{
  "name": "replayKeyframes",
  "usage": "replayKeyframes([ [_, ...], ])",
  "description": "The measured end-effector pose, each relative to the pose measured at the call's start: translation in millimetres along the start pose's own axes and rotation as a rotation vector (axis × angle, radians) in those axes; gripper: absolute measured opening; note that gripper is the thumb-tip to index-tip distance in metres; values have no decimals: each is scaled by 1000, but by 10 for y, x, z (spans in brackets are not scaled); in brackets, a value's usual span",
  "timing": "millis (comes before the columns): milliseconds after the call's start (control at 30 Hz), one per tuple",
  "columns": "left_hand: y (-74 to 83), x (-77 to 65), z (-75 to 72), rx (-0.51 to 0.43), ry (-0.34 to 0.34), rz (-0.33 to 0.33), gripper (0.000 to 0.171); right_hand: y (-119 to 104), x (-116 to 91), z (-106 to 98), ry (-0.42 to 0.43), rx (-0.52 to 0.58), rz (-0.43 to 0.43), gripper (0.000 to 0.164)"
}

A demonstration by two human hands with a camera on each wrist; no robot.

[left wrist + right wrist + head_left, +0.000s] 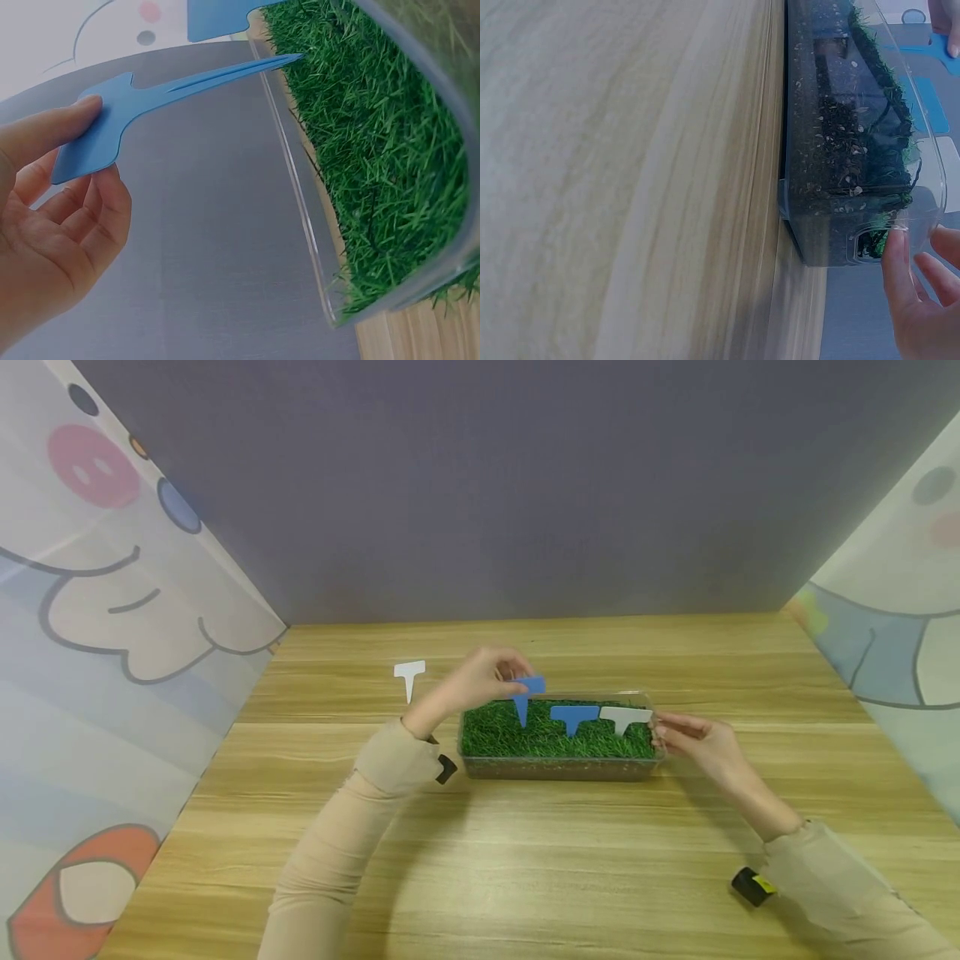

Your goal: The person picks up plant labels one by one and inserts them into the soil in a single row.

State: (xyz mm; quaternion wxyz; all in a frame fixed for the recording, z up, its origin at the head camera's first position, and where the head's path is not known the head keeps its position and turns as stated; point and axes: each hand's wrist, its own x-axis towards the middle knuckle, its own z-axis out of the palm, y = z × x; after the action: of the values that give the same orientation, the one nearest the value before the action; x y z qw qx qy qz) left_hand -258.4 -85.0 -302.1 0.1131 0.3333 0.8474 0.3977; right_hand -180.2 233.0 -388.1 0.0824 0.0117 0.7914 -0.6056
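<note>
My left hand pinches a blue T-shaped plant label by its wide head, thumb on one face and fingers behind. Its pointed stem slants down, with the tip right at the green artificial grass in the left wrist view. That grass fills a clear plastic box. Farther right, another blue label and a white label stand upright in the grass. At the box's right end, my right hand grips the corner, thumb and fingers at the rim and end wall.
One more white T-shaped label lies on the wooden table behind and left of the box. Dark soil with pale specks shows through the box's side. A grey wall rises behind the table, with cartoon-printed panels at both sides.
</note>
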Motion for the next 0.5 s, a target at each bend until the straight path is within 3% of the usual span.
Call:
replayKeyframes([
  [233, -20, 17, 56, 33, -20, 11, 19, -19, -5, -8, -17, 2, -18, 54],
  [500, -19, 16, 109, 81, -43, -2, 17, 444, 201, -102, 4, 114, -26, 64],
])
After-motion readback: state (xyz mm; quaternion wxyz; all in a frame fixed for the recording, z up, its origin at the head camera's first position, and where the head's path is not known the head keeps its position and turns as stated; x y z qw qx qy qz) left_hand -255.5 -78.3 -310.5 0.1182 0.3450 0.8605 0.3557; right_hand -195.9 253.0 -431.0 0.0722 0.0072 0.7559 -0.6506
